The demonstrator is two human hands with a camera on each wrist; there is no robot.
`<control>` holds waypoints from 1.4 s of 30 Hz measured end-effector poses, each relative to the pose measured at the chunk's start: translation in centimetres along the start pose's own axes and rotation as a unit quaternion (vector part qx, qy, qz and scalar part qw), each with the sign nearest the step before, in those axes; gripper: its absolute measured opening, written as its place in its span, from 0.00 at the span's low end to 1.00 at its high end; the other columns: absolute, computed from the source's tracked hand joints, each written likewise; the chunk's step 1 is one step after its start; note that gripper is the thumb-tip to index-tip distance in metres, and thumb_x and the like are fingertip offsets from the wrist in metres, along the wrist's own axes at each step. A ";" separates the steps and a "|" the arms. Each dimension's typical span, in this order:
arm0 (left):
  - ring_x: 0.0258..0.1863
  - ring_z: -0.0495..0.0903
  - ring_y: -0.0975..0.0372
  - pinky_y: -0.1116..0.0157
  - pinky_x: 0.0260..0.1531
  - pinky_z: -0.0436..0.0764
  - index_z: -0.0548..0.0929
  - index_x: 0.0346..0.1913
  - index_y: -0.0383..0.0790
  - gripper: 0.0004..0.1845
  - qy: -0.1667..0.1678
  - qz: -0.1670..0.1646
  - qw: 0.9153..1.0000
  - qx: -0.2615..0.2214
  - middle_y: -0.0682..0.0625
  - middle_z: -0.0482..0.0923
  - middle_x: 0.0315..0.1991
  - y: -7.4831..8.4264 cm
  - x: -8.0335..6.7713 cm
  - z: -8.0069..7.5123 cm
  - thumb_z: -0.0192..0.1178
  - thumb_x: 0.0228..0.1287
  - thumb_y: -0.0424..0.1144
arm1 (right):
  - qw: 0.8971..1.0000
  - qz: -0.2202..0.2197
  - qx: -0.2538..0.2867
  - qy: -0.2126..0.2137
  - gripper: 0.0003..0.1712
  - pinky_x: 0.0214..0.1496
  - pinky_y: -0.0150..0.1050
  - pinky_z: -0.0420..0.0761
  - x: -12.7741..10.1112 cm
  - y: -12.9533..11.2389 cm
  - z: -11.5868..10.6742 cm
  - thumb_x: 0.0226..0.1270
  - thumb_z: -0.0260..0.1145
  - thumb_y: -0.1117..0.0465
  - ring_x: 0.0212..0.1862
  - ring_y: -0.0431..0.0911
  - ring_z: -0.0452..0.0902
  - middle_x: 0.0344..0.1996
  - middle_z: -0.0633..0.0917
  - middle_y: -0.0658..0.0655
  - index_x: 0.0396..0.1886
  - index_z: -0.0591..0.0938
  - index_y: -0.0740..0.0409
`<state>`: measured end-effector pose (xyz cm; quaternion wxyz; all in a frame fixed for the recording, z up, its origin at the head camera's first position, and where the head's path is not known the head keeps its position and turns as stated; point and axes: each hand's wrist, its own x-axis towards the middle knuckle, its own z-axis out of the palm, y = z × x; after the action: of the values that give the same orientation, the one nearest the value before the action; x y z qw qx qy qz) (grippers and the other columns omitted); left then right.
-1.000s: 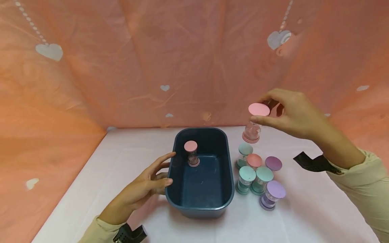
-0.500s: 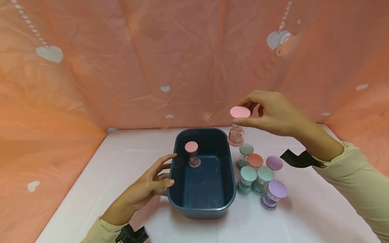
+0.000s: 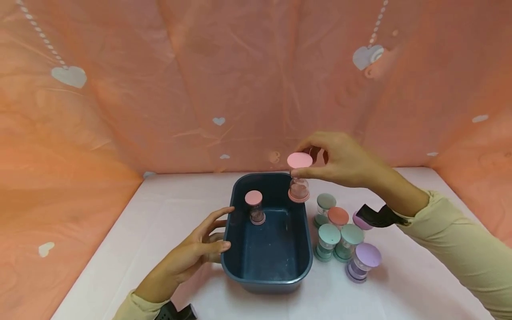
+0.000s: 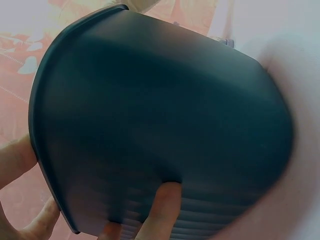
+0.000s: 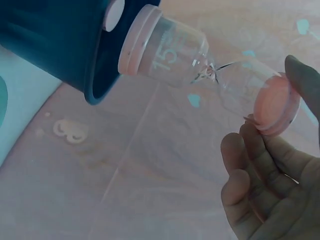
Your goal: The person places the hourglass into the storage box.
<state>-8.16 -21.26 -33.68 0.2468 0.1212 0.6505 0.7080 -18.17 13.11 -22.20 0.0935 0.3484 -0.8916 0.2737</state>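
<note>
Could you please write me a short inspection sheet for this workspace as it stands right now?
Surface: white table, partly bare.
Job's things: dark blue tub on the table; one pink-capped sand timer stands upright inside; a second pink sand timer hangs over the tub's far right rim.
Clutter: six sand timers with teal, coral and purple caps, grouped right of the tub.
Grippers: left hand rests against the tub's left wall, fingers straight; right hand pinches the second timer by its top cap.
Cables: nothing seen; black wrist straps only.
Surroundings: orange-pink cloth backdrop with white hearts.
</note>
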 end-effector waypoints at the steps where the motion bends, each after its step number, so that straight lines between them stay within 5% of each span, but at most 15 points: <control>1: 0.61 0.73 0.52 0.56 0.47 0.84 0.55 0.77 0.52 0.39 0.001 -0.003 1.000 0.000 0.32 0.47 0.72 0.0 0.1 0.0 0.60 0.67 0.33 | 1.000 0.002 0.002 -0.004 0.22 0.37 0.35 0.78 0.1 0.0 0.2 0.54 0.78 0.45 0.37 0.39 0.75 0.35 0.84 0.43 0.48 0.85 0.43; 13: 0.61 0.74 0.52 0.56 0.47 0.84 0.55 0.77 0.54 0.39 0.025 -0.037 0.999 0.000 0.34 0.49 0.72 -0.1 -0.6 0.1 0.59 0.67 0.33 | 0.998 -0.017 0.011 -0.051 0.30 0.42 0.37 0.79 1.0 0.0 3.9 0.51 0.77 0.38 0.40 0.39 0.77 0.38 0.84 0.43 0.53 0.84 0.43; 29: 0.60 0.74 0.53 0.57 0.47 0.84 0.55 0.76 0.55 0.38 0.016 -0.022 1.000 -0.002 0.32 0.47 0.72 -0.2 0.0 0.5 0.59 0.68 0.33 | 0.992 -0.036 -0.043 -0.117 0.25 0.33 0.35 0.72 1.6 1.2 6.9 0.56 0.76 0.44 0.30 0.39 0.73 0.29 0.81 0.47 0.50 0.86 0.49; 42: 0.59 0.75 0.54 0.56 0.47 0.84 0.52 0.78 0.53 0.40 0.021 -0.029 0.999 0.005 0.34 0.48 0.72 0.0 -0.1 0.3 0.58 0.68 0.33 | 0.979 -0.051 -0.061 -0.186 0.27 0.46 0.39 0.79 3.5 1.8 8.3 0.55 0.77 0.49 0.41 0.43 0.79 0.47 0.87 0.52 0.54 0.85 0.53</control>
<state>-7.92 -21.07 -33.65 0.2528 0.0881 0.6622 0.6999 -21.79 7.58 -28.62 -0.0390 0.4319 -0.8895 0.1443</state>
